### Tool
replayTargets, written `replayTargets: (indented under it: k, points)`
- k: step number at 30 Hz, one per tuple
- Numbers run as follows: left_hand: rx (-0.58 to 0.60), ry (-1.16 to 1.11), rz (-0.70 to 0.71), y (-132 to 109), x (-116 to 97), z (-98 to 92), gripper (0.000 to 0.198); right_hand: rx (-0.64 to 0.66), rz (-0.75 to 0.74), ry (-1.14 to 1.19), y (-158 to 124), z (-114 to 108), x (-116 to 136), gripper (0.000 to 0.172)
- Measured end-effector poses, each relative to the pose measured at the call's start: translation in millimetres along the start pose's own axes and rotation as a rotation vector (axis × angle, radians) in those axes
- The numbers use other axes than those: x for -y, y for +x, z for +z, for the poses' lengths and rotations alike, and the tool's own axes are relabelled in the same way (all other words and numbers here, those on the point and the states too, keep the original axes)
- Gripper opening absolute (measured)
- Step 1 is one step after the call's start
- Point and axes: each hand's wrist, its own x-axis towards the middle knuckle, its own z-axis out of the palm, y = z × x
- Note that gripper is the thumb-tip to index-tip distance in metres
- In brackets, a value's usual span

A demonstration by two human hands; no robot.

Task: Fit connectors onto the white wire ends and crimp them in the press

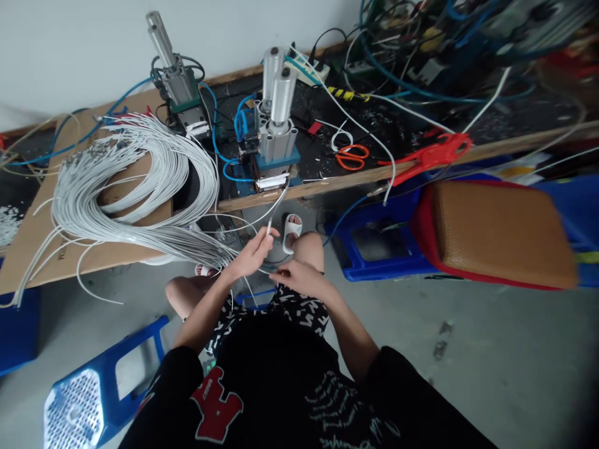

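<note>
My left hand (253, 254) is closed above my lap, with thumb and finger pinching a white cable (269, 226) whose tip points up toward the bench. Just right of it, my right hand (302, 278) has its fingers curled together. A thin pale cable end (264, 270) reaches its fingertips; the grip itself is partly hidden. A large looped bundle of white cables (201, 178) lies to the left, its tail running over the bench edge to beneath my left hand. Beyond my hands stands a small pneumatic press (277, 137), with a white piece (272, 181) at its base.
A second press (180, 87) stands behind the bundle, which rests on cardboard (28, 265). Orange-handled scissors (352, 158) and a red plier-like tool (433, 153) lie at the bench's right. A brown-cushioned seat (505, 234) is right; a blue stool (110, 374) is lower left.
</note>
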Motion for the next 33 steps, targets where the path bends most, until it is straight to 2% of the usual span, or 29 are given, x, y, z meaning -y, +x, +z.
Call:
replayTargets:
  k: [2, 4, 7, 10, 15, 21, 25, 30, 33]
  points:
    - [-0.029, 0.037, 0.035, -0.3, 0.7, 4.1, 0.051, -0.127, 0.04, -0.114, -2.5, -21.1, 9.6, 0.032]
    - [-0.028, 0.082, 0.066, -0.7, 0.2, 5.9, 0.051, -0.259, -0.016, -0.096, -3.4, -39.0, 14.9, 0.039]
    - [0.014, 0.155, 0.068, -2.6, -2.8, 6.7, 0.049, -0.455, -0.156, 0.104, -0.4, -50.8, 19.7, 0.039]
    - [0.052, 0.239, 0.051, -5.6, -6.6, 8.9, 0.047, -0.549, -0.223, 0.354, 7.9, -45.2, 25.4, 0.035]
    - [0.053, 0.258, 0.112, -9.6, -8.6, 13.5, 0.049, -0.562, -0.248, 0.693, 20.1, -28.2, 32.8, 0.031]
    - [0.068, 0.294, 0.144, -16.8, -2.7, 8.0, 0.045, -0.575, -0.186, 0.933, 21.2, -12.1, 37.8, 0.033]
    - [0.073, 0.353, 0.092, -24.8, 6.9, 0.1, 0.046, -0.545, -0.174, 1.012, 19.9, -2.4, 40.3, 0.033]
    - [0.16, 0.351, 0.057, -35.2, 12.7, -7.3, 0.047, -0.404, -0.146, 1.001, 15.6, -6.1, 37.8, 0.032]
    - [0.137, 0.324, 0.041, -38.9, 10.6, -7.1, 0.049, -0.373, -0.116, 1.045, 14.5, -6.0, 37.3, 0.033]
